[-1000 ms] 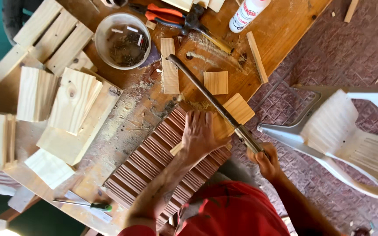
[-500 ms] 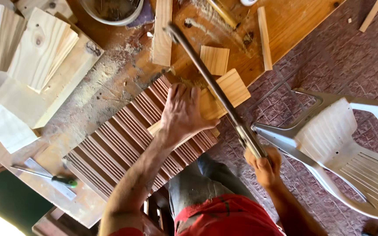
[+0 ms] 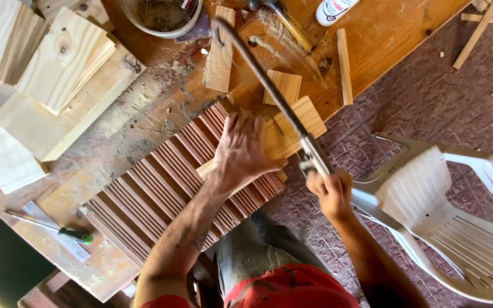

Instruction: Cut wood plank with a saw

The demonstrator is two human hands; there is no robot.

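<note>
Fingers of the right hand (image 3: 329, 191) clench the handle of a hacksaw (image 3: 269, 91), whose blade crosses a pale wood strip (image 3: 283, 134). Left hand (image 3: 243, 148) presses flat, fingers spread, on that strip, atop a ribbed brown panel (image 3: 155, 188) on the desk (image 3: 383, 34).

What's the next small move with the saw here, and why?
Probably push the saw forward in another stroke. The right hand grips its handle, the blade lies across the wood piece, and the left hand presses that piece onto the ribbed board.
</note>
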